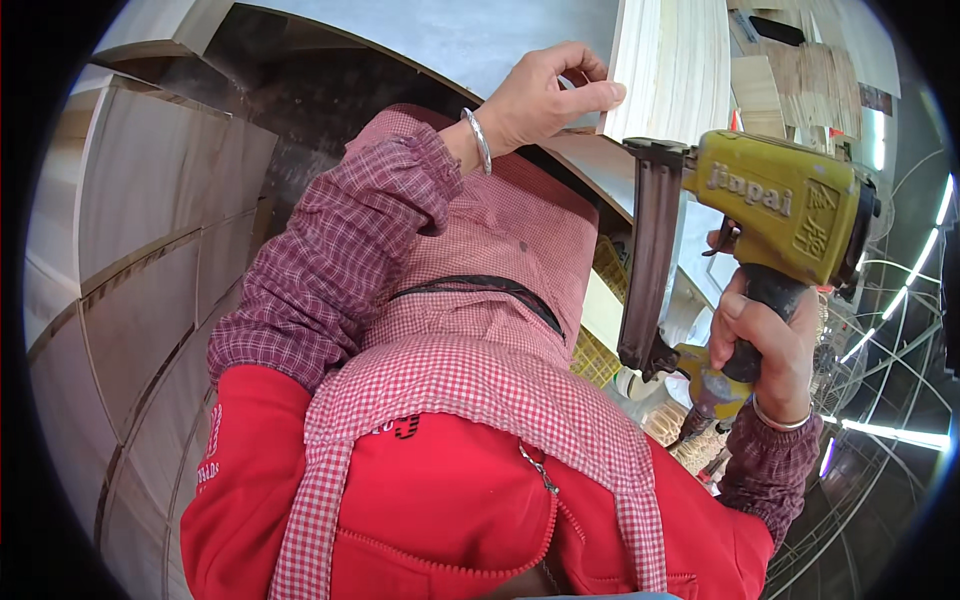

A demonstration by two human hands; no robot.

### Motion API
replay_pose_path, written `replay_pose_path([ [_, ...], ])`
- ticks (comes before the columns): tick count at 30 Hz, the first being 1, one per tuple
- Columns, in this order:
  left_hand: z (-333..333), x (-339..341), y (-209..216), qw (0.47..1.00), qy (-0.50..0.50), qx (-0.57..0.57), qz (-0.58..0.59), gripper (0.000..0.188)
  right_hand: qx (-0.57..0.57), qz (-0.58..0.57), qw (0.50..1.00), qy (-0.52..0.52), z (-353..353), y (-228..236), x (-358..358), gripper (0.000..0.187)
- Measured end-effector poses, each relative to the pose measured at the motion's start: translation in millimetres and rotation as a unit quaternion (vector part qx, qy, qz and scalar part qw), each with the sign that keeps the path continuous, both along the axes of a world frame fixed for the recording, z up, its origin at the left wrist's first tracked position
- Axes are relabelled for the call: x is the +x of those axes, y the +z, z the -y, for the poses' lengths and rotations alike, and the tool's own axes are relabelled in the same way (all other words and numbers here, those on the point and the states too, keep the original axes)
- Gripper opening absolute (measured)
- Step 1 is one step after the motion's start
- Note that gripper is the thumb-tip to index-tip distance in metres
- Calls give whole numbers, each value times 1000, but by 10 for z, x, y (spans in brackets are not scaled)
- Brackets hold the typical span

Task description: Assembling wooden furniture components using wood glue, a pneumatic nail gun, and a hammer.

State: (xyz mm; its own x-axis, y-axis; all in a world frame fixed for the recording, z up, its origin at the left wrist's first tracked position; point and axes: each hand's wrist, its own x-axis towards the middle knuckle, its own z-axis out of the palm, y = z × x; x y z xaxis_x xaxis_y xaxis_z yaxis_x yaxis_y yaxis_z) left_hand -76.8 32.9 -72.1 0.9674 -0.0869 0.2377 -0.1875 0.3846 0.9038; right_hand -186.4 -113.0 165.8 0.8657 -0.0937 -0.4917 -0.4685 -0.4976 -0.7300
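My right hand [768, 335] is wrapped around the black grip of a yellow nail gun [775, 205], with the index finger near the trigger. The gun's long dark magazine [655, 255] hangs down, and its nose end is close to the near edge of a pale wooden board [668, 70]. Whether nose and wood touch, I cannot tell. My left hand [548, 95] is at the board's left corner, fingers curled and thumb tip against the wood; some of its fingertips are hidden.
Under the board is a grey worktable [440, 35]. Stacked wooden boxes or panels [150, 190] rise on my left. More wood pieces [810, 85] and a dark flat object [777, 30] lie at the far right. Yellow crates [598, 355] stand below the table.
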Motion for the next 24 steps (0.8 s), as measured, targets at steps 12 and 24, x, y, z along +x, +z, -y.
replay_pose_path([
  [12, 23, 37, -2, 1000, 9, 2, 13, 24, -48, -19, 998, 24, -115, -31, 97, 10],
  [24, 33, 30, -43, 1000, 14, 12, 15, 24, -52, -30, 998, 29, -105, -28, 111, 18],
])
